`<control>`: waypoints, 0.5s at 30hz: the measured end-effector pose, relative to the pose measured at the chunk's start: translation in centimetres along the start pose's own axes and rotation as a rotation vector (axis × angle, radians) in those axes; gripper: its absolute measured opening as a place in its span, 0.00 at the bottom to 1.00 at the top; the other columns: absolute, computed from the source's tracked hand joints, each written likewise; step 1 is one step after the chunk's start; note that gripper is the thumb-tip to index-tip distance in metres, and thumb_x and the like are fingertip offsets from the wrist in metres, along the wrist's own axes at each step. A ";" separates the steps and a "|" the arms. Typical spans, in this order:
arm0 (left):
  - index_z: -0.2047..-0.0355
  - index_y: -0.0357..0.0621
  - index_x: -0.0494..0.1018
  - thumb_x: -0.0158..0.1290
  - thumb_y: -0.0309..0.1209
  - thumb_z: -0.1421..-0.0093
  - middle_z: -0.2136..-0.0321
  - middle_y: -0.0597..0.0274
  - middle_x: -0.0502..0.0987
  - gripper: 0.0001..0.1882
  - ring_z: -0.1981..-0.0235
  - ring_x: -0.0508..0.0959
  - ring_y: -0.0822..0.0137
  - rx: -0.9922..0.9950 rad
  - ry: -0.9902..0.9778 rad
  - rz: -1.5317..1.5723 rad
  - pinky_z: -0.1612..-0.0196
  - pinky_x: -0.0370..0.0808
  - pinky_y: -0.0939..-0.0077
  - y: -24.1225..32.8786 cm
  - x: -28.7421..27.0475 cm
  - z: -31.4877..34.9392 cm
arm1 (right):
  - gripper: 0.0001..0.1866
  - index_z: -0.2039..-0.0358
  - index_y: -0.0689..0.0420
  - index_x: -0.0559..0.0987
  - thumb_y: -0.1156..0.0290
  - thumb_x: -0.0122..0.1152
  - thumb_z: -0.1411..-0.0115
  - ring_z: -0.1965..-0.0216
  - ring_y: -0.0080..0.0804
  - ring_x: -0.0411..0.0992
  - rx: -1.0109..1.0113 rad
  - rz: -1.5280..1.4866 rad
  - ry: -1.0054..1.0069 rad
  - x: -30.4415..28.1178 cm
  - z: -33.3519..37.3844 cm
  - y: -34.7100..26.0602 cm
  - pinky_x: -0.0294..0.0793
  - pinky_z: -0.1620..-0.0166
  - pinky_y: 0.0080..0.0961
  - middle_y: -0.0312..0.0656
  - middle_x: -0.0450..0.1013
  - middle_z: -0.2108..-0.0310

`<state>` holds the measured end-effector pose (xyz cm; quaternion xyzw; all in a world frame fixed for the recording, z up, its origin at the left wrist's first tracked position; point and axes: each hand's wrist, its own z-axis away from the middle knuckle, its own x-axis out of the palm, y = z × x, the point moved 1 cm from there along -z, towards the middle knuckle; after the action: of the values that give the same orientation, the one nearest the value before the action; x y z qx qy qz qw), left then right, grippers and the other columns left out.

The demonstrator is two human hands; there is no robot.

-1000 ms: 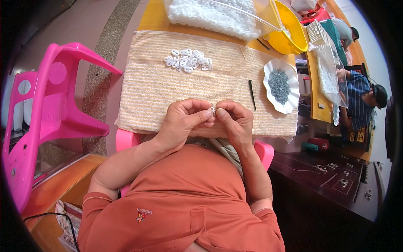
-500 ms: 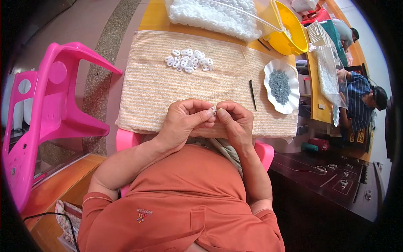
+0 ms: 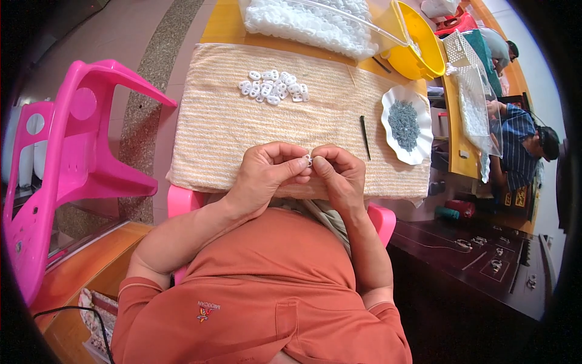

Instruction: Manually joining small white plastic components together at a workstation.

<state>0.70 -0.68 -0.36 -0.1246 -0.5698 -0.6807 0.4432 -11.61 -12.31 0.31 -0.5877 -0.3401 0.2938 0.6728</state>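
Between my two hands, at the near part of the towel, is a small white plastic piece with holes. My left hand pinches it between thumb and fingers from the left. From the other side my right hand closes thumb and forefinger on the same piece; anything smaller in those fingertips is hidden. Farther off lies a loose group of similar white two-holed pieces. A black stick-like tool rests right of my hands. Beyond it, a white scalloped plate holds a heap of small grey-blue bits.
A striped towel covers the table. At the back stand a clear bin of white pieces and a yellow bucket. A pink chair is at left. Another person sits at a table on the right.
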 end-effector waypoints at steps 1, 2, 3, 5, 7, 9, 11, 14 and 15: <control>0.61 0.34 0.73 0.54 0.22 0.41 0.68 0.58 0.78 0.08 0.68 0.79 0.73 0.006 -0.005 -0.004 0.63 0.79 0.81 0.0 0.0 0.0 | 0.05 0.65 0.65 0.76 0.77 0.56 0.39 0.66 0.17 0.69 0.000 0.000 0.000 0.0 0.0 0.0 0.69 0.60 0.14 0.35 0.73 0.67; 0.61 0.34 0.73 0.54 0.22 0.41 0.68 0.58 0.78 0.08 0.68 0.79 0.73 0.006 -0.005 -0.004 0.63 0.79 0.81 0.0 0.0 0.0 | 0.04 0.65 0.65 0.76 0.77 0.56 0.39 0.66 0.17 0.70 0.013 0.016 -0.003 -0.1 0.0 0.0 0.69 0.60 0.14 0.35 0.73 0.67; 0.61 0.34 0.73 0.54 0.22 0.41 0.68 0.58 0.78 0.08 0.68 0.78 0.73 0.005 -0.003 -0.004 0.63 0.79 0.81 0.0 0.0 0.0 | 0.04 0.65 0.65 0.76 0.78 0.56 0.39 0.66 0.17 0.70 0.026 0.032 -0.005 -0.2 0.0 0.0 0.69 0.60 0.13 0.35 0.73 0.67; 0.61 0.34 0.73 0.54 0.22 0.41 0.69 0.58 0.78 0.08 0.68 0.78 0.73 0.003 0.000 -0.005 0.63 0.79 0.81 0.0 0.0 0.0 | 0.04 0.65 0.65 0.76 0.78 0.56 0.39 0.66 0.17 0.70 0.028 0.029 -0.009 -0.2 -0.1 0.1 0.69 0.60 0.13 0.35 0.73 0.67; 0.61 0.34 0.73 0.54 0.22 0.41 0.69 0.58 0.78 0.08 0.69 0.78 0.73 0.007 0.002 -0.028 0.63 0.78 0.81 0.1 0.1 0.0 | 0.04 0.66 0.65 0.76 0.78 0.56 0.39 0.66 0.17 0.70 0.031 0.027 -0.012 -0.3 -0.1 0.2 0.69 0.60 0.13 0.35 0.73 0.67; 0.61 0.33 0.73 0.54 0.22 0.41 0.69 0.58 0.78 0.08 0.69 0.78 0.73 0.009 0.000 -0.034 0.63 0.78 0.81 0.1 0.0 0.0 | 0.04 0.66 0.65 0.76 0.78 0.56 0.39 0.66 0.16 0.70 0.045 0.044 -0.022 -0.3 -0.1 0.1 0.69 0.61 0.13 0.34 0.73 0.68; 0.61 0.33 0.73 0.54 0.22 0.41 0.69 0.58 0.78 0.08 0.69 0.78 0.73 0.011 -0.002 -0.041 0.63 0.78 0.82 0.1 0.1 0.0 | 0.04 0.66 0.64 0.77 0.77 0.55 0.39 0.66 0.16 0.70 0.040 0.044 -0.030 -0.2 -0.1 0.1 0.69 0.61 0.13 0.34 0.73 0.68; 0.61 0.33 0.73 0.54 0.22 0.41 0.69 0.58 0.78 0.08 0.69 0.78 0.73 0.012 0.013 -0.045 0.63 0.78 0.82 0.1 0.1 0.1 | 0.04 0.66 0.64 0.77 0.77 0.55 0.39 0.67 0.15 0.69 0.040 0.060 -0.034 -0.1 -0.1 0.0 0.69 0.62 0.12 0.33 0.73 0.68; 0.61 0.33 0.73 0.54 0.22 0.41 0.69 0.58 0.78 0.08 0.69 0.78 0.74 0.025 0.012 -0.061 0.63 0.78 0.82 0.0 0.1 0.1 | 0.04 0.67 0.64 0.77 0.77 0.55 0.39 0.67 0.15 0.69 0.045 0.076 -0.030 0.0 -0.1 -0.1 0.69 0.62 0.12 0.33 0.74 0.69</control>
<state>0.64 -0.67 -0.26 -0.0974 -0.5792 -0.6874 0.4273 -11.53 -12.36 0.40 -0.5804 -0.3209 0.3352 0.6692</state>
